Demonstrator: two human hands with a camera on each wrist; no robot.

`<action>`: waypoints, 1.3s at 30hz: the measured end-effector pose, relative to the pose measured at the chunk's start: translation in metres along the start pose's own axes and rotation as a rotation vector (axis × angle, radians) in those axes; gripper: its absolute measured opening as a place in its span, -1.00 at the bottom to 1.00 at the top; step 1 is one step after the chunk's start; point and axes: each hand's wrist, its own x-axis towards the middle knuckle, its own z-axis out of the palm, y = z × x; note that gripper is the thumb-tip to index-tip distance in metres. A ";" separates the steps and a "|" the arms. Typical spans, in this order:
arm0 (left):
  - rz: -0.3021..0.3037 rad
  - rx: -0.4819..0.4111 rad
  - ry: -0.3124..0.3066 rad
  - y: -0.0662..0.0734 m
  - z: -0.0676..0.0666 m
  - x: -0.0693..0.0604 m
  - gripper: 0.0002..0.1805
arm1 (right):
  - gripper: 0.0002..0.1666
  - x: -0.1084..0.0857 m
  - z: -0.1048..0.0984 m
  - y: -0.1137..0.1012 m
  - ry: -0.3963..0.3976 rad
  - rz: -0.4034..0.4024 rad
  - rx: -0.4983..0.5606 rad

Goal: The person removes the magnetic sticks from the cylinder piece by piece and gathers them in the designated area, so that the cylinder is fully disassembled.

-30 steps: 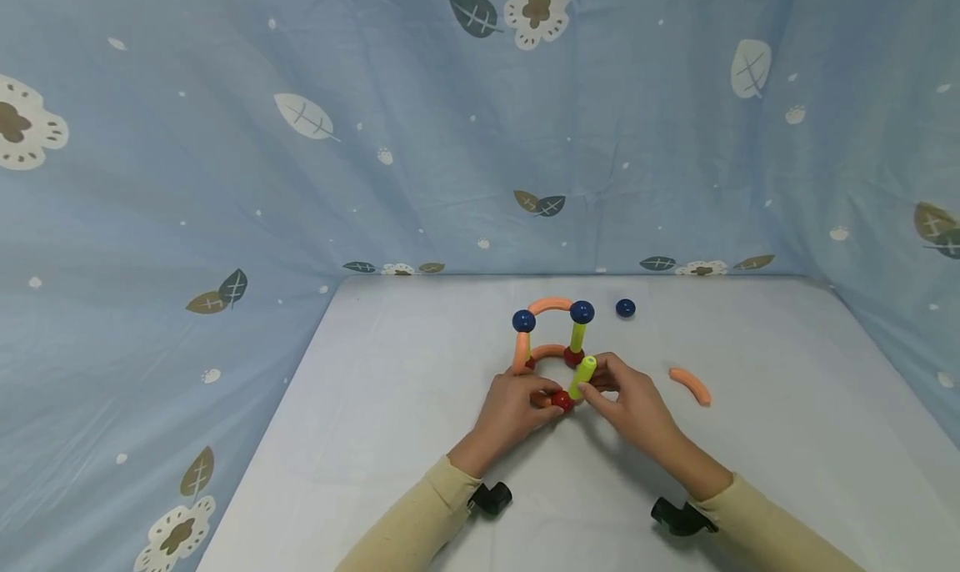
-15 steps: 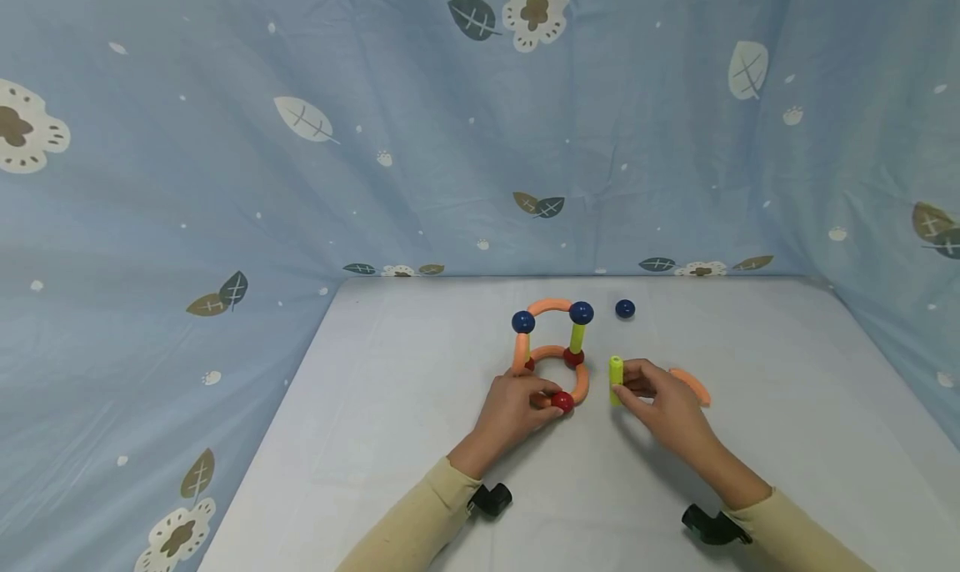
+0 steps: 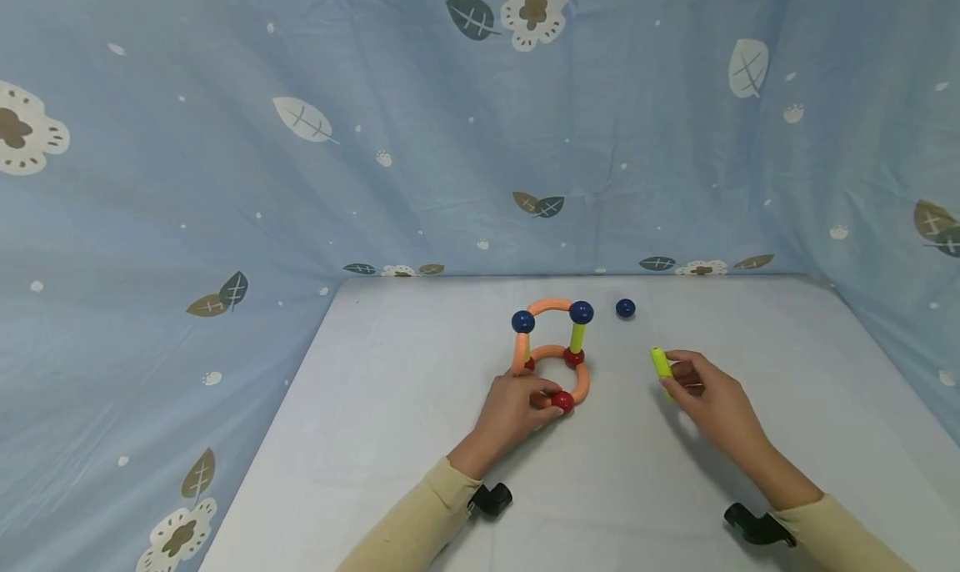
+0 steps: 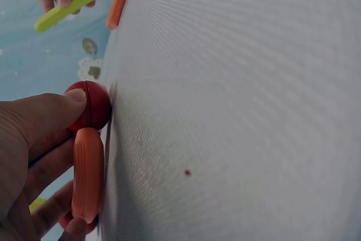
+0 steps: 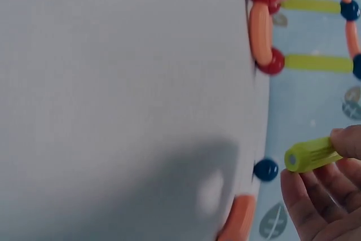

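Note:
My left hand [image 3: 513, 407] grips the front red ball [image 3: 562, 402], its thumb on the ball in the left wrist view. That ball belongs to a frame of red balls joined by orange curved pieces [image 3: 582, 382]. Two green rods [image 3: 577, 337] stand upright at its back, topped by blue balls [image 3: 581, 312]; another orange curve [image 3: 550, 304] links those. Off to the right, my right hand [image 3: 716, 401] pinches a loose green rod [image 3: 660, 362] between thumb and fingers, tilted above the table. Part of the frame is hidden behind my left hand.
A loose blue ball [image 3: 626, 308] lies behind and to the right of the frame. In the left wrist view a loose orange curved piece [image 4: 118, 5] lies near my right hand. A patterned blue cloth [image 3: 450, 138] rises behind the white table [image 3: 405, 338].
My right hand has moved right with the green rod, away from the front red ball, and now covers the loose orange piece in the head view. My left hand has stayed in place.

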 end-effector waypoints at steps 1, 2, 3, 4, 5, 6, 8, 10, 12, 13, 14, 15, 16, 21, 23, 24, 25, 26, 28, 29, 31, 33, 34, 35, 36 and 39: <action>-0.008 -0.001 0.000 0.000 0.000 0.000 -0.71 | -0.53 0.000 -0.002 0.003 0.002 0.006 -0.004; -0.013 -0.004 0.001 0.001 0.000 -0.001 -0.70 | -0.54 0.000 -0.005 0.007 0.004 0.014 -0.015; -0.018 -0.003 0.004 0.001 0.000 -0.001 -0.70 | -0.53 0.000 -0.007 0.010 0.007 0.020 -0.026; -0.021 -0.004 0.006 0.001 0.000 -0.001 -0.70 | -0.53 -0.001 -0.009 0.013 0.007 0.029 -0.033; -0.022 0.000 0.007 0.001 0.000 -0.001 -0.69 | -0.52 -0.001 -0.011 0.016 0.004 0.043 -0.038; -0.020 0.002 0.008 0.001 0.000 -0.001 -0.69 | -0.51 -0.001 -0.014 0.019 -0.002 0.053 -0.045; -0.013 0.001 0.006 0.001 0.000 -0.001 -0.69 | -0.50 -0.003 -0.020 0.025 -0.013 0.070 -0.062; -0.006 -0.005 0.003 0.000 0.000 0.000 -0.69 | -0.49 -0.004 -0.025 0.030 -0.018 0.075 -0.066; 0.000 -0.005 0.000 0.000 0.000 0.000 -0.70 | -0.51 -0.004 -0.028 0.036 -0.012 0.069 -0.069; 0.003 -0.006 -0.001 0.000 -0.001 0.000 -0.70 | -0.51 -0.004 -0.029 0.039 -0.006 0.069 -0.073; 0.004 -0.004 -0.002 0.000 -0.001 0.000 -0.71 | -0.52 -0.004 -0.030 0.042 0.002 0.072 -0.071; 0.005 0.000 -0.001 -0.001 -0.001 0.000 -0.71 | -0.52 -0.003 -0.031 0.045 0.009 0.079 -0.072; 0.010 0.005 0.001 -0.001 -0.001 0.001 -0.71 | -0.53 -0.003 -0.032 0.049 0.013 0.091 -0.074; 0.030 -0.003 0.028 -0.001 -0.001 0.002 -0.70 | -0.56 0.000 -0.035 0.068 -0.002 0.146 -0.132; 0.033 -0.020 0.036 -0.001 0.000 0.003 -0.69 | -0.58 0.000 -0.034 0.075 -0.020 0.171 -0.152; 0.032 -0.026 0.038 -0.001 0.000 0.003 -0.68 | -0.58 0.001 -0.034 0.077 -0.027 0.182 -0.156; 0.026 -0.036 0.038 0.000 0.000 0.003 -0.67 | -0.59 0.001 -0.034 0.080 -0.035 0.192 -0.158; 0.024 -0.040 0.037 0.000 0.000 0.003 -0.67 | -0.59 0.002 -0.034 0.082 -0.042 0.201 -0.162; 0.019 -0.035 0.035 0.000 0.000 0.004 -0.67 | -0.59 0.003 -0.034 0.085 -0.056 0.214 -0.164; 0.015 -0.033 0.033 0.000 0.000 0.004 -0.67 | -0.60 0.003 -0.034 0.086 -0.062 0.218 -0.168; 0.009 -0.037 0.032 0.000 0.000 0.003 -0.67 | -0.60 0.004 -0.035 0.088 -0.077 0.223 -0.177; 0.004 -0.041 0.028 0.000 0.000 0.003 -0.66 | -0.60 0.004 -0.036 0.090 -0.090 0.228 -0.188; 0.003 -0.047 0.027 0.001 0.000 0.003 -0.66 | -0.61 0.005 -0.036 0.091 -0.096 0.230 -0.190; 0.004 -0.050 0.027 0.001 0.000 0.003 -0.67 | -0.61 0.005 -0.037 0.092 -0.100 0.230 -0.193; 0.005 -0.053 0.027 0.001 0.000 0.003 -0.67 | -0.61 0.005 -0.037 0.093 -0.106 0.229 -0.194; 0.009 -0.033 0.031 0.001 -0.001 0.002 -0.69 | -0.61 0.007 -0.037 0.093 -0.116 0.226 -0.191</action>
